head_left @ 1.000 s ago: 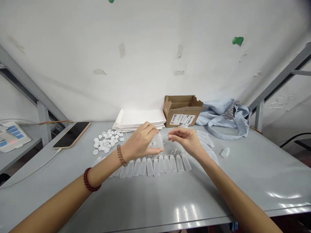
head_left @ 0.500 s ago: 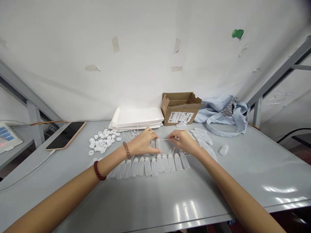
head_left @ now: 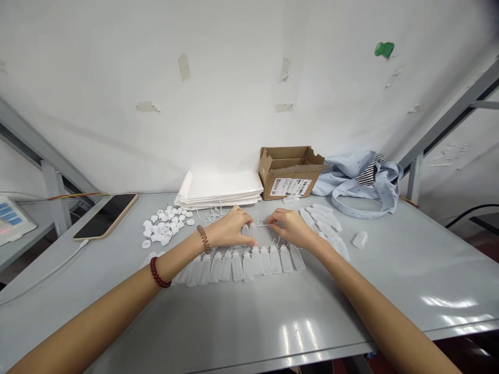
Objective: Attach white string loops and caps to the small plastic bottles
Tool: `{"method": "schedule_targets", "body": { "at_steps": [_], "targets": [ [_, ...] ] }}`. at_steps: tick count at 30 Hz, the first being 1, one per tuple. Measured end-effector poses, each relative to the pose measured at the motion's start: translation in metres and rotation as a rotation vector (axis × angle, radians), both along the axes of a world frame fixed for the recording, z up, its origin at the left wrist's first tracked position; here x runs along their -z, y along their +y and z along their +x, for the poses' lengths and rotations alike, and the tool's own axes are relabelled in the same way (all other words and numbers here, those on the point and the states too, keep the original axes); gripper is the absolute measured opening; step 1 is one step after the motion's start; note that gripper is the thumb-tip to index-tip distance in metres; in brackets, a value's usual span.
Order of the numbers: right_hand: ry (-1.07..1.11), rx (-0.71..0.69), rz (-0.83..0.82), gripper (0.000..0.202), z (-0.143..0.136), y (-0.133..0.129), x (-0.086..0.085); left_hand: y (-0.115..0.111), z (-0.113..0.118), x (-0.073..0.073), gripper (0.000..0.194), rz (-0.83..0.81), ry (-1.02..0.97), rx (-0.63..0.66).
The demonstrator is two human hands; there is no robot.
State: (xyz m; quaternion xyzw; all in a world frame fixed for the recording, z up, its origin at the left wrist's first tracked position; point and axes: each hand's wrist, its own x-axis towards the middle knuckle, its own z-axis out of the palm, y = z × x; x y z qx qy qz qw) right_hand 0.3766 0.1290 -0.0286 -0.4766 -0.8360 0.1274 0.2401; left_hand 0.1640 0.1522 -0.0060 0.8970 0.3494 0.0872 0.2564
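Observation:
My left hand is closed on a small translucent plastic sleeve, held between thumb and fingers above the row. With its fingertips my right hand pinches a thin white cord that runs across from the sleeve. Just below both hands, several similar sleeves lie side by side on the table, with white cords at their tops. More loose sleeves are heaped to the right of my right hand. Small white round pieces lie scattered left of my left hand.
Behind my hands are a stack of white sheets or envelopes, an open cardboard box and a light blue cloth bag. A phone with its cable is at left. One sleeve lies apart at right.
My right hand has shifted slightly left, toward my left hand, and the stretch of cord between them looks shorter. My left hand keeps its hold on the sleeve.

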Motion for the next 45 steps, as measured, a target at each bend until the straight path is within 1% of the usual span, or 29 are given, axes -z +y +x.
{"method": "schedule_targets", "body": {
  "at_steps": [8, 12, 14, 18, 22, 26, 29, 31, 34, 36, 38, 41, 45],
  "targets": [
    [0.003, -0.027, 0.008, 0.020, 0.000, 0.000, 0.001, 0.001, -0.002, -0.002, 0.049, -0.015, 0.003, 0.002],
    [0.019, -0.039, 0.026, 0.019, -0.001, -0.001, 0.001, 0.002, -0.003, -0.005, 0.032, 0.025, -0.004, -0.002],
    [0.039, -0.056, 0.041, 0.020, -0.005, -0.002, 0.000, 0.002, -0.004, -0.008, 0.029, 0.046, -0.020, -0.026],
    [0.060, -0.122, 0.059, 0.023, -0.014, -0.008, 0.000, 0.001, -0.007, -0.010, 0.033, 0.071, -0.018, -0.096],
    [0.054, -0.169, 0.064, 0.027, -0.021, -0.012, 0.005, -0.001, -0.011, -0.009, 0.037, 0.085, 0.000, -0.099],
    [0.011, -0.171, 0.065, 0.035, -0.025, -0.012, 0.010, -0.003, -0.011, -0.005, 0.040, 0.092, 0.012, -0.096],
    [-0.025, -0.147, 0.065, 0.037, -0.026, -0.013, 0.011, -0.003, -0.011, -0.005, 0.040, 0.090, 0.019, -0.114],
    [-0.037, -0.114, 0.071, 0.037, -0.026, -0.013, 0.009, -0.002, -0.014, -0.008, 0.040, 0.090, 0.023, -0.147],
    [-0.058, -0.027, 0.084, 0.035, -0.019, -0.010, 0.003, 0.004, -0.026, -0.018, 0.039, 0.107, 0.023, -0.243],
    [-0.079, 0.062, 0.096, 0.034, -0.009, -0.005, -0.003, 0.008, -0.039, -0.026, 0.037, 0.126, 0.035, -0.315],
    [-0.112, 0.180, 0.106, 0.032, 0.005, 0.000, -0.012, 0.013, -0.051, -0.031, 0.033, 0.142, 0.073, -0.379],
    [-0.194, 0.391, 0.097, 0.030, 0.031, 0.006, -0.023, 0.016, -0.064, -0.030, 0.027, 0.141, 0.130, -0.396],
    [-0.319, 0.642, -0.004, 0.028, 0.063, 0.008, -0.032, 0.013, -0.074, -0.020, 0.024, 0.107, 0.197, -0.343]
  ]
}}
